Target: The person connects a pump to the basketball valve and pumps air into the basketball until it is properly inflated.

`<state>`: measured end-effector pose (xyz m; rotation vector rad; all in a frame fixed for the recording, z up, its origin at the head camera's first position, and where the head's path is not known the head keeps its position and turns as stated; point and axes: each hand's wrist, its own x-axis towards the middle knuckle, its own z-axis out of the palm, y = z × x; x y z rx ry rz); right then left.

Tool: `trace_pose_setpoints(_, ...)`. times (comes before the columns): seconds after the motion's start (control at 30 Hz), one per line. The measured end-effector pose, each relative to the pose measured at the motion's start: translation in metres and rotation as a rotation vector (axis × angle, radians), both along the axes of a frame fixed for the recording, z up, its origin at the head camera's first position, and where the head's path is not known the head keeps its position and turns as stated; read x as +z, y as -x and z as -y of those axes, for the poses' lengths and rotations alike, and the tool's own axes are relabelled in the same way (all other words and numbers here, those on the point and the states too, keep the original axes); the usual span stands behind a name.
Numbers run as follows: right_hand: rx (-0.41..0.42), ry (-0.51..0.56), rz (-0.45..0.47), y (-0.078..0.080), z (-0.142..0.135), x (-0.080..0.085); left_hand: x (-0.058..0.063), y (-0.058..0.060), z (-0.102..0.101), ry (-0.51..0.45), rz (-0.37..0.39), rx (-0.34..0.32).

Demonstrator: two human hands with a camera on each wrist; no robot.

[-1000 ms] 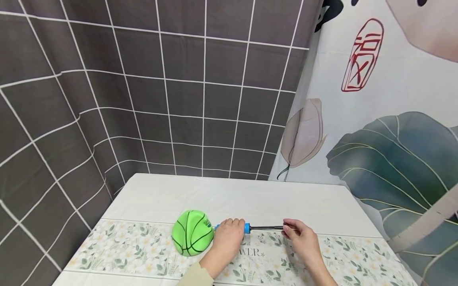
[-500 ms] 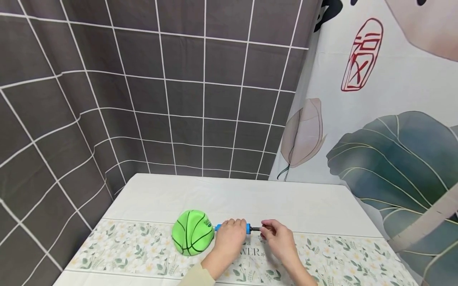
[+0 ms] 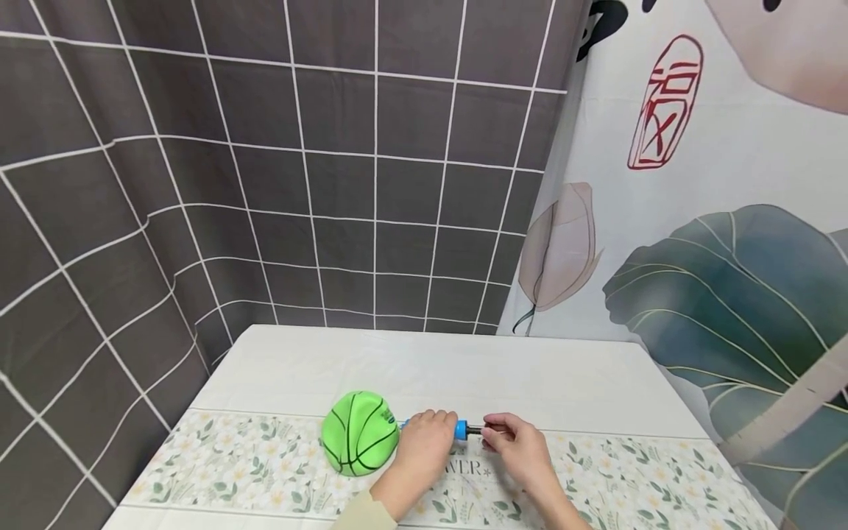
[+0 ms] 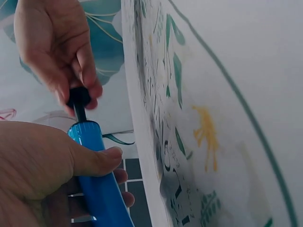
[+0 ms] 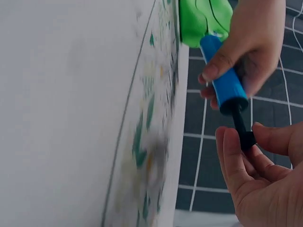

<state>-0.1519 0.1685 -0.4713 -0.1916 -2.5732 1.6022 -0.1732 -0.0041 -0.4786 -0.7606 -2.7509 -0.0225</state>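
So, pump (image 5: pixel 228 87) in left hand (image 3: pixel 425 446).

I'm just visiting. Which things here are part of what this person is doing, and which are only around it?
Part of the job:
pump, gripped by the left hand
handle, pinched by the right hand
ball, dented, at the pump's far end

Only around it:
tablecloth, under the work
grid curtain, behind
flowered curtain, off to the right

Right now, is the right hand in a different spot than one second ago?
Yes. Against the printed lettering in the head view, the right hand has moved left, closer to the blue pump.
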Motion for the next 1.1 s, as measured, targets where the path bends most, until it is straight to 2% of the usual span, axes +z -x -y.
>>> trace_pose_setpoints(0.33, -0.075, -0.006, 0.061, -0.007, -0.046, 0.008, 0.0, 0.0, 0.003, 0.007, 0.042, -0.002)
trace_pose_setpoints(0.53, -0.117, -0.023, 0.066, -0.009, -0.056, 0.01, 0.002, 0.0, 0.004, -0.015, 0.041, -0.006)
trace_pose_setpoints(0.67, -0.145, -0.052, 0.035, -0.007, -0.053, 0.01, 0.003, 0.0, 0.002, -0.025, 0.023, -0.014)
trace_pose_setpoints(0.83, -0.161, -0.153, -0.017, -0.005, -0.037, 0.007, 0.001, 0.001, 0.001, -0.039, -0.018, -0.023)
trace_pose_setpoints(1.1, -0.108, -0.193, -0.035, -0.002, 0.0, 0.002, -0.001, 0.002, -0.002, -0.022, -0.052, -0.025)
